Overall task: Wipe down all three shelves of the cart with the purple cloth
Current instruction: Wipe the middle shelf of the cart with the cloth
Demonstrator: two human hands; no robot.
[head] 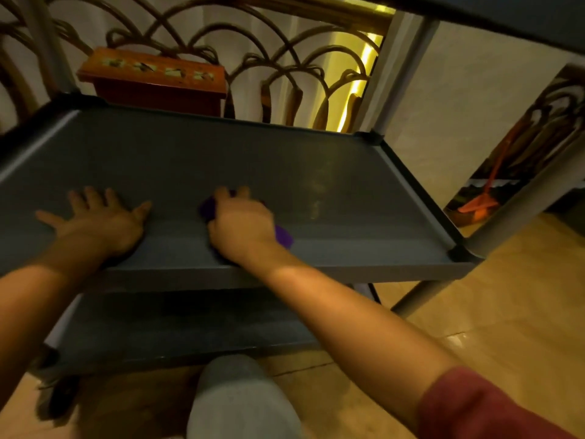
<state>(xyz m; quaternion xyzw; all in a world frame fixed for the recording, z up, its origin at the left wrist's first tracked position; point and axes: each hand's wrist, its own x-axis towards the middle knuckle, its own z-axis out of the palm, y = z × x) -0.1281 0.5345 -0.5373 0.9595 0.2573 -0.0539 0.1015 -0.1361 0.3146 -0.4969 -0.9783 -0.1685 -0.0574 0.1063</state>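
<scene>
Cart: a grey cart (411, 172) with tray-like shelves stood on a tan floor (474, 312); only a dark edge of the top shelf (506, 7) showed at the upper right.
Middle shelf: the middle shelf (221, 160) filled most of the view, and both hands lay on it.
Bottom shelf: the bottom shelf (190, 324) showed below the forearms.
Left hand: the left hand (95, 217) lay flat on the middle shelf, fingers spread and straight, grasping nothing.
Right hand: the right hand (242, 223) pressed down on the purple cloth (283, 237), its fingers curled over it.
Cloth: bunched under the right hand near the shelf's front middle, poking out at both sides.
Behind: a red-brown wooden box (152, 80) sat beyond the back rim, in front of a curved wicker screen (285, 58).
Right side: an orange broom (481, 204) showed past the cart's right posts.
Person: a grey-clad knee (240, 400) and a red sleeve (490, 410) showed at the bottom.
</scene>
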